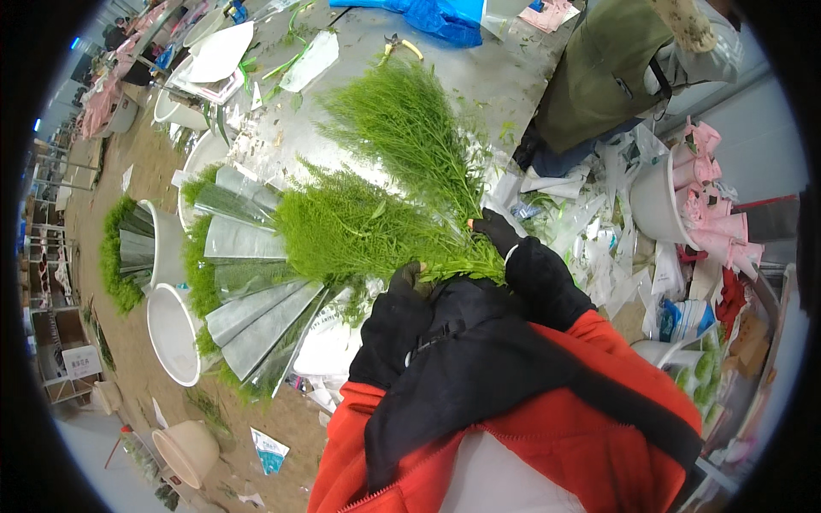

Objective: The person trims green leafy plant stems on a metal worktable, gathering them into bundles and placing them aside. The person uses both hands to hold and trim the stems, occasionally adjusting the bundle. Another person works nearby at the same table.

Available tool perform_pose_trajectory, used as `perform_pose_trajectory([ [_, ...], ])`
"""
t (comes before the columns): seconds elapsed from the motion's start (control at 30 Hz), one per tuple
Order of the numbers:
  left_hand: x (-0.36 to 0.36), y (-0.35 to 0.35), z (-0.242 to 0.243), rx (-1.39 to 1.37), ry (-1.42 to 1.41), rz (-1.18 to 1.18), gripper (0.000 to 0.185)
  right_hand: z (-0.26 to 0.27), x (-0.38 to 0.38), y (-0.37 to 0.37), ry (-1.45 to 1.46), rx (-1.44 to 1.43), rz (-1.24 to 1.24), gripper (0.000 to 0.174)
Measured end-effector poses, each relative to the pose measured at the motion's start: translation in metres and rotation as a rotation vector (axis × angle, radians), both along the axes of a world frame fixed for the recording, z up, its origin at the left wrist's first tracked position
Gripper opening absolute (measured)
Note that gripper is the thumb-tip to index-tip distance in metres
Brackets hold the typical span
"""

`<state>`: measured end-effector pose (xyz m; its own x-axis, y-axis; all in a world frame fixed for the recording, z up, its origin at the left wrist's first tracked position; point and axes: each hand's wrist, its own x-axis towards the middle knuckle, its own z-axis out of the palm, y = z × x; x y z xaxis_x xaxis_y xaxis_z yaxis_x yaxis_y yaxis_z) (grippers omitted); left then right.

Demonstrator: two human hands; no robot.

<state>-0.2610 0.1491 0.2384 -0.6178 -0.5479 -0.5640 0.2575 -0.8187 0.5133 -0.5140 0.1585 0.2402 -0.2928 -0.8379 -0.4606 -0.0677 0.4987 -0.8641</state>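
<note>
My right hand [494, 232], in a dark glove with bare fingertips, is closed on the stem end of a bunch of feathery green foliage [410, 115] that fans out towards the far side of the table. Lower and further left, my left hand [410, 281], gloved the same way, is at leafy green stems near my apron; its grip is partly hidden. Between and left of the hands lies a pile of green foliage [346, 224]. Wrapped foliage bunches [247, 240] in clear and white sleeves fan out to the left. Pruning shears [403, 46] with yellow handles lie beyond the foliage.
A grey table [359, 70] holds leaf scraps and a blue plastic bag [442, 22]. White buckets [172, 333] stand on the floor at left. A person in an olive apron [596, 77] stands at upper right, near plastic scraps and a bucket [657, 199] of pink-wrapped bundles.
</note>
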Motion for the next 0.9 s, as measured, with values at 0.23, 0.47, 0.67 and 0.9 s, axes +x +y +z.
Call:
perform_pose_trajectory([
  [0.23, 0.008, 0.003, -0.014, -0.786, -0.609, -0.209, 0.031, 0.081, 0.026, 0.007, 0.814, -0.079, 0.303, 0.055],
  [0.47, 0.004, 0.000, 0.000, -0.945, -0.564, -0.249, 0.032, 0.079, 0.077, -0.070, 0.633, -0.332, 0.827, 0.029],
  [0.67, 0.005, -0.001, -0.030, -1.132, -0.748, -0.211, 0.031, 0.068, 0.130, -0.152, 0.797, -0.241, 0.946, 0.024],
  [0.9, 0.017, 0.003, -0.071, -0.962, -0.560, -0.113, 0.033, 0.089, 0.112, -0.167, 0.430, -0.350, 0.466, 0.020],
])
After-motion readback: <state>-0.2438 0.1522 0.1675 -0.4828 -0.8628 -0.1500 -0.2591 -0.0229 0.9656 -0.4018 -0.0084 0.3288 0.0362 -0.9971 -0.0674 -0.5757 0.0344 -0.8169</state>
